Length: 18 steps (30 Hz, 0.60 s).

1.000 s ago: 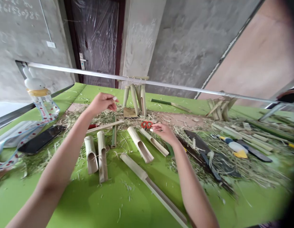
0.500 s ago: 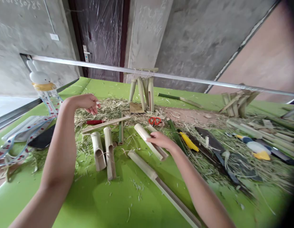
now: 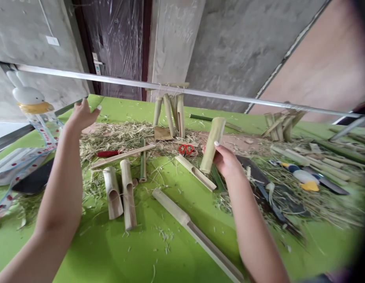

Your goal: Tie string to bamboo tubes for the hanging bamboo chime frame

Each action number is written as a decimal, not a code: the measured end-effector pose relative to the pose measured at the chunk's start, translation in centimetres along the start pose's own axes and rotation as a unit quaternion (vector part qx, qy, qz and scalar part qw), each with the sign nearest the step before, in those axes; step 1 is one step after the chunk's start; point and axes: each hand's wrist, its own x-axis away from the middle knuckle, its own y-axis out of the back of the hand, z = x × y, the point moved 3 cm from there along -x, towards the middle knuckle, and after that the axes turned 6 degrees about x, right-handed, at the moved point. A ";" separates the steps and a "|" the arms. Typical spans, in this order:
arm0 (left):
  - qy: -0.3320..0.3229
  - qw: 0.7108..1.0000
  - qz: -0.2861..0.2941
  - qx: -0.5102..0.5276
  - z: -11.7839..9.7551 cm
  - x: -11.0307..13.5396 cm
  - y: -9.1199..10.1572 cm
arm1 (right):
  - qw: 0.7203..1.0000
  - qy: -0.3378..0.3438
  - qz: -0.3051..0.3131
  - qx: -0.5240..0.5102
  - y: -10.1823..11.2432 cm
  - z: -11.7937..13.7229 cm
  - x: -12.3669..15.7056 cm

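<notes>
Right hand (image 3: 225, 161) was clamped around the lower end of a bamboo tube (image 3: 212, 141), held upright at 1 o'clock; it seemed light and stiff, safest gripped there. Left hand (image 3: 81, 117) was open, empty, raised at 10 o'clock.

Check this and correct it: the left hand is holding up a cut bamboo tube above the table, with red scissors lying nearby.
Wrong hand. The head view shows the right hand holding up the cut bamboo tube; the left hand is raised, open and empty. The red scissors do lie nearby.
</notes>
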 end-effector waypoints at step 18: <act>-0.015 0.895 0.312 0.319 -13.8 9.8 -8.8 | 0.798 0.122 0.137 0.574 -5.1 -1.1 6.7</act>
